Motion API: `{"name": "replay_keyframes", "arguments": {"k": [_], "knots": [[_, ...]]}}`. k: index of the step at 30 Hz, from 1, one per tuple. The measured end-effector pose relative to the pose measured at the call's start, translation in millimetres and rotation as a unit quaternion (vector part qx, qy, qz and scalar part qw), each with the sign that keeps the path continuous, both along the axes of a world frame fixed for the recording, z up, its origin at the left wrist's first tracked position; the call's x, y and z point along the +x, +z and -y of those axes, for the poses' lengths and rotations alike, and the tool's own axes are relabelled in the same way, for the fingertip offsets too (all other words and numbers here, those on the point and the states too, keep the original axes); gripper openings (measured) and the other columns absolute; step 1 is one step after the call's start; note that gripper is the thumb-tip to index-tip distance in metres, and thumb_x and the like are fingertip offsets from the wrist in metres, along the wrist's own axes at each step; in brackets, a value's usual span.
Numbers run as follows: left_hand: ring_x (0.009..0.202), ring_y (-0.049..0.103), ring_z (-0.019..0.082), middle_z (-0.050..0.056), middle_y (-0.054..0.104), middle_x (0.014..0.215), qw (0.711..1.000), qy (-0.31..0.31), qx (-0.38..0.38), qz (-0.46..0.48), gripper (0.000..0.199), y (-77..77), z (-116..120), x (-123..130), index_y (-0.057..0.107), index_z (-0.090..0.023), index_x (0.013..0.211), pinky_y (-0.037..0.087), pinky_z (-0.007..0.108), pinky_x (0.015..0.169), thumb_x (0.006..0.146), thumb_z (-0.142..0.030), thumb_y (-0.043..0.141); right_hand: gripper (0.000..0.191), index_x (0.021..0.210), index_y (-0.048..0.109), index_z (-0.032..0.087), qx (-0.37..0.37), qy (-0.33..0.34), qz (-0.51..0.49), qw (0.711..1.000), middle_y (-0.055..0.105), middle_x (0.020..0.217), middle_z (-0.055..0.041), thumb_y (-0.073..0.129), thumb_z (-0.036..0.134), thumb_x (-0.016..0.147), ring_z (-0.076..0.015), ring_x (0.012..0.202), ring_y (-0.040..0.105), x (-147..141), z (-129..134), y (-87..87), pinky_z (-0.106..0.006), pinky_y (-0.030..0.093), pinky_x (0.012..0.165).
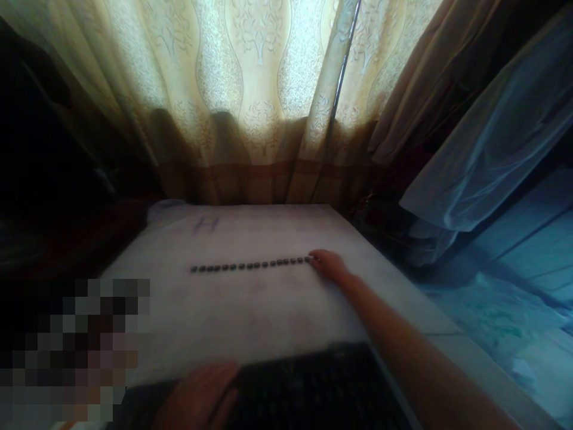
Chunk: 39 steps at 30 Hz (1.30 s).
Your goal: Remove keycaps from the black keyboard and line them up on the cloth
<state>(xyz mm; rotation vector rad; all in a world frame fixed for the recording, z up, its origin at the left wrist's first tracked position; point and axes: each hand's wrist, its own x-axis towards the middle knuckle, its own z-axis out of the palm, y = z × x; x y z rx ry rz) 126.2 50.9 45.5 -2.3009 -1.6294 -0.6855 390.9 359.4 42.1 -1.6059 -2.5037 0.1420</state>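
Near the middle of the white tabletop (250, 310), several small dark pieces that look like keycaps (242, 266) lie in one straight row. At the row's right end is my right hand (327, 264), its thumb and fingertips pinched on the last piece. A black keyboard (308, 388) lies at the near side of the table, dim and blurred, its lower part cut off by the frame. My left hand (199, 391) rests over the keyboard's left part, with the fingers stretched out and the thumb apart. Nothing is seen in it.
Patterned curtains (259, 89) hang behind the table's far edge. A handwritten mark like an "H" (206, 225) is on the far left of the tabletop. Pale cloth (474, 143) hangs at the right, above clear plastic (487, 310). A pixelated patch covers the lower left.
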Motion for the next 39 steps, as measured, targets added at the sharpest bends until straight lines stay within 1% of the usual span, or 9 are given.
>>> {"name": "replay_keyframes", "arguments": {"k": [6, 12, 17, 23, 26, 30, 32, 35, 39], "knots": [[0.085, 0.07, 0.018, -0.001, 0.074, 0.097, 0.997, 0.035, -0.057, 0.042, 0.025, -0.7, 2, 5, 0.066, -0.029, 0.101, 0.059, 0.03, 0.075, 0.085, -0.038, 0.05, 0.032, 0.115, 0.062, 0.023, -0.008, -0.012, -0.001, 1.0, 0.067, 0.11, -0.0063, 0.047, 0.022, 0.087, -0.0203, 0.099, 0.061, 10, 16, 3.8, -0.03, 0.043, 0.085], [0.091, 0.068, 0.021, 0.002, 0.073, 0.1, 0.987, 0.053, -0.131, 0.073, 0.027, 6.0, 0, 10, 0.067, -0.025, 0.102, 0.056, 0.039, 0.081, 0.085, -0.034, 0.047, 0.03, 0.111, 0.064, 0.02, -0.002, 0.017, 0.002, 1.0, 0.066, 0.11, -0.0077, 0.051, 0.019, 0.084, -0.0215, 0.099, 0.061, 23, 53, 20.0, -0.031, 0.043, 0.085], [0.098, 0.066, 0.021, 0.004, 0.071, 0.106, 0.977, 0.07, -0.178, 0.092, 0.029, 12.8, 0, 14, 0.066, -0.022, 0.104, 0.051, 0.039, 0.089, 0.086, -0.032, 0.047, 0.028, 0.11, 0.064, 0.021, 0.021, 0.052, -0.016, 0.998, 0.066, 0.11, -0.0063, 0.05, 0.02, 0.086, -0.0196, 0.095, 0.062, 23, 105, 37.0, -0.03, 0.044, 0.085], [0.107, 0.061, 0.022, 0.008, 0.067, 0.115, 0.979, 0.048, -0.181, 0.085, 0.033, 17.4, 11, 15, 0.063, -0.018, 0.112, 0.046, 0.04, 0.096, 0.086, -0.03, 0.047, 0.03, 0.114, 0.062, 0.023, 0.018, 0.136, -0.032, 0.99, 0.067, 0.105, -0.0058, 0.047, 0.019, 0.088, -0.0176, 0.092, 0.062, 4, 192, 45.7, -0.026, 0.045, 0.081], [0.111, 0.058, 0.022, 0.007, 0.065, 0.119, 0.984, 0.045, -0.148, 0.086, 0.034, 15.9, 28, 1, 0.061, -0.02, 0.114, 0.045, 0.041, 0.098, 0.086, -0.033, 0.047, 0.039, 0.125, 0.054, 0.025, 0.018, 0.195, -0.011, 0.981, 0.065, 0.107, -0.0071, 0.043, 0.015, 0.089, -0.0181, 0.088, 0.062, -4, 226, 46.6, -0.027, 0.045, 0.076], [0.112, 0.058, 0.023, 0.007, 0.064, 0.119, 0.988, 0.097, -0.081, 0.087, 0.035, 12.8, 56, -32, 0.062, -0.02, 0.113, 0.045, 0.041, 0.098, 0.087, -0.036, 0.043, 0.04, 0.126, 0.052, 0.031, 0.056, 0.293, 0.058, 0.953, 0.06, 0.116, -0.0068, 0.049, 0.018, 0.088, -0.0195, 0.092, 0.059, -10, 244, 43.9, -0.029, 0.044, 0.077], [0.113, 0.057, 0.024, 0.008, 0.065, 0.118, 0.986, 0.135, -0.042, 0.09, 0.035, 11.6, 70, -51, 0.062, -0.019, 0.11, 0.044, 0.043, 0.099, 0.087, -0.035, 0.042, 0.036, 0.121, 0.055, 0.028, 0.091, 0.321, 0.096, 0.938, 0.058, 0.117, -0.0086, 0.052, 0.016, 0.087, -0.0209, 0.092, 0.059, -13, 244, 41.7, -0.031, 0.045, 0.077], [0.114, 0.056, 0.024, 0.01, 0.065, 0.117, 0.976, 0.181, -0.01, 0.117, 0.035, 9.7, 87, -71, 0.063, -0.017, 0.109, 0.043, 0.044, 0.1, 0.087, -0.032, 0.04, 0.026, 0.106, 0.062, 0.019, 0.133, 0.334, 0.137, 0.923, 0.063, 0.104, -0.0103, 0.051, 0.01, 0.085, -0.0212, 0.082, 0.061, -18, 245, 40.7, -0.032, 0.047, 0.07], [0.111, 0.059, 0.021, 0.007, 0.065, 0.117, 0.95, 0.244, -0.025, 0.191, 0.035, 5.7, 99, -77, 0.062, -0.02, 0.109, 0.047, 0.038, 0.096, 0.087, -0.031, 0.038, 0.022, 0.089, 0.063, 0.016, 0.143, 0.359, 0.159, 0.908, 0.065, 0.089, -0.0079, 0.049, 0.001, 0.08, -0.0193, 0.072, 0.062, -23, 251, 45.3, -0.03, 0.048, 0.064]]}}
